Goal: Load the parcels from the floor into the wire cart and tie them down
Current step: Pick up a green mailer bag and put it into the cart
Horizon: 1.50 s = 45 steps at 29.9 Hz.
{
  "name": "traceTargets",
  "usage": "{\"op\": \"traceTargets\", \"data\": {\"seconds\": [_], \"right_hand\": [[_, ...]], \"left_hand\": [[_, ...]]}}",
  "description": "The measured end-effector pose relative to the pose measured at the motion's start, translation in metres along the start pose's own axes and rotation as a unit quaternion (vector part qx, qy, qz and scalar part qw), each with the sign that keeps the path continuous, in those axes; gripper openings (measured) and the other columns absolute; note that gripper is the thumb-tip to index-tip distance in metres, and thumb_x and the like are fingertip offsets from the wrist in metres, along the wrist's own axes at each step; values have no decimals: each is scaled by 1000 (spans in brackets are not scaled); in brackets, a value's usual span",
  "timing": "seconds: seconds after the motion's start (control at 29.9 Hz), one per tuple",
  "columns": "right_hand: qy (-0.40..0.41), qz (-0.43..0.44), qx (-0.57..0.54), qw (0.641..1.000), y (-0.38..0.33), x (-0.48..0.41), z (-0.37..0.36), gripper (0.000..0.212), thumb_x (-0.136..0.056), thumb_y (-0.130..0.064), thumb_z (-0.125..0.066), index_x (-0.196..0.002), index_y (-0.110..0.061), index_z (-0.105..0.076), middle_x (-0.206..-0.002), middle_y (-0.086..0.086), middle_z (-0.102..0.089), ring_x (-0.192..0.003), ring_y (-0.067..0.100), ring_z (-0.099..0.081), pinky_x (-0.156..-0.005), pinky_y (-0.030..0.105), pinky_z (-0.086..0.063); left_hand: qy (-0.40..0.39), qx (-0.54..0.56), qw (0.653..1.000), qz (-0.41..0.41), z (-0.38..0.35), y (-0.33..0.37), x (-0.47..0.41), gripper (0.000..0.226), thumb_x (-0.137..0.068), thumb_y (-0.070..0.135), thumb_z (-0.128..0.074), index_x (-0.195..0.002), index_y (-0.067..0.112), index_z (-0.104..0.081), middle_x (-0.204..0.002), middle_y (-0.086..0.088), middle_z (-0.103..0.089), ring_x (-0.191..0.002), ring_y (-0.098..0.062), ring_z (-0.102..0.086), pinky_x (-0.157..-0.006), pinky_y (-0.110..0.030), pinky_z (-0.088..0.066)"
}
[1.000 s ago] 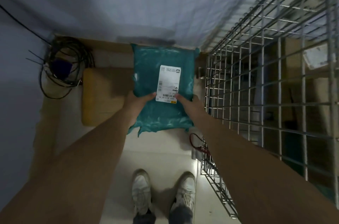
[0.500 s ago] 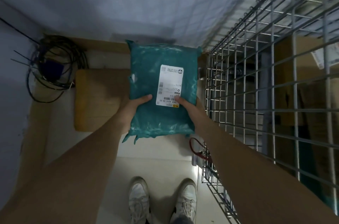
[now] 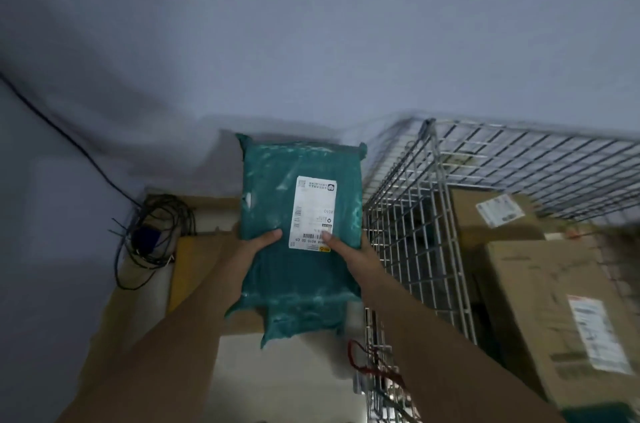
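Note:
I hold a teal plastic mailer parcel (image 3: 277, 200) with a white shipping label in front of me, lifted off the floor. My left hand (image 3: 254, 244) grips its left edge, thumb on top. My right hand (image 3: 348, 251) grips its right edge, thumb on the label. The wire cart (image 3: 415, 232) stands just to the right of the parcel, its top rim about level with the parcel. Inside it lie two cardboard boxes, one at the back (image 3: 491, 214) and one nearer (image 3: 554, 311), both with labels. A red cord (image 3: 360, 358) hangs on the cart's near corner.
A yellowish padded envelope (image 3: 194, 259) lies on the floor under my left arm. A coil of black cable (image 3: 152, 235) sits in the corner at left, with one cable running up the wall. The pale wall stands straight ahead.
The parcel has risen from low near the floor to about the cart's rim, and my view has tilted up. The boxes inside the cart are now in sight; my shoes have left the frame.

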State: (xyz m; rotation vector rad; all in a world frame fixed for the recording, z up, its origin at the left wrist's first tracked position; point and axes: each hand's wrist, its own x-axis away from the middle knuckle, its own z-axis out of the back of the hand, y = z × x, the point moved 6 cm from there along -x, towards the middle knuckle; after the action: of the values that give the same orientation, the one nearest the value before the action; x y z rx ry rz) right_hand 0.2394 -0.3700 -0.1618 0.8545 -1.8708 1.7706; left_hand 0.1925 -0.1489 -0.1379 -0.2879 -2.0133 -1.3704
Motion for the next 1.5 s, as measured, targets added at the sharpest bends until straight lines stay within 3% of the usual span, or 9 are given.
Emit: {"op": "traceTargets", "data": {"seconds": [0.07,0.17,0.43,0.7,0.8,0.93,1.14,1.34,1.5], "right_hand": [[-10,24,-3,1000,-49,33,-5,58,-74,-31,-92,-125,-30,-63,-114,0,-77,-105,24,-74,-91,47,-61],[-17,63,1,998,-124,83,-13,70,-65,-40,-96,-126,-33,-62,-113,-4,-77,-108,23,-72,-97,49,-58],[-40,203,11,978,-333,242,-37,88,-59,-46,-98,-134,-32,-53,-122,-2,-73,-111,23,-70,-100,49,-57],[-43,335,10,941,-502,411,-52,96,-55,-52,-97,-137,-33,-51,-120,-5,-74,-110,23,-72,-98,49,-57],[-31,387,33,921,-550,474,-54,86,-67,-52,-92,-138,-32,-47,-125,-6,-69,-113,21,-68,-101,48,-55],[-11,445,49,894,-596,543,-54,77,-78,-49,-86,-141,-32,-45,-126,-7,-66,-113,20,-65,-101,44,-54],[-2,486,66,871,-624,602,-58,69,-84,-48,-80,-140,-34,-42,-116,-13,-62,-101,6,-59,-73,25,-48],[46,511,50,857,-629,639,-14,72,-85,-49,-79,-144,-33,-41,-123,-14,-62,-101,3,-59,-80,28,-49],[140,524,31,840,-613,684,89,72,-84,-51,-80,-144,-35,-43,-126,-15,-64,-109,6,-62,-91,31,-52]], "left_hand": [[-23,-7,999,-36,-18,49,27,53,-78,14,-86,-127,22,-69,-114,-8,-78,-100,-32,-76,-83,-46,-60],[-45,-29,995,-87,-42,125,73,51,-79,16,-85,-127,20,-70,-116,-9,-77,-104,-34,-75,-91,-51,-59],[-68,-48,980,-179,-95,321,202,94,-57,42,-102,-138,35,-56,-123,-1,-75,-109,-30,-74,-93,-58,-58],[-87,-62,941,-321,-153,499,362,94,-56,44,-100,-137,31,-54,-119,-1,-76,-104,-30,-75,-93,-58,-58],[-99,-60,922,-369,-172,548,420,92,-57,43,-99,-137,30,-55,-117,-1,-77,-103,-30,-76,-92,-58,-59],[-113,-46,903,-413,-191,592,482,91,-57,42,-99,-136,29,-55,-117,-2,-76,-104,-29,-75,-93,-58,-58],[-119,-35,888,-443,-200,624,529,89,-60,40,-97,-137,28,-55,-117,-2,-76,-102,-30,-76,-92,-58,-59],[-159,-50,874,-456,-253,632,556,80,-67,36,-95,-136,27,-55,-118,-3,-75,-102,-31,-75,-91,-57,-60],[-255,-60,865,-428,-359,599,568,80,-61,37,-98,-131,28,-59,-114,-3,-77,-100,-32,-76,-89,-58,-60]]}}
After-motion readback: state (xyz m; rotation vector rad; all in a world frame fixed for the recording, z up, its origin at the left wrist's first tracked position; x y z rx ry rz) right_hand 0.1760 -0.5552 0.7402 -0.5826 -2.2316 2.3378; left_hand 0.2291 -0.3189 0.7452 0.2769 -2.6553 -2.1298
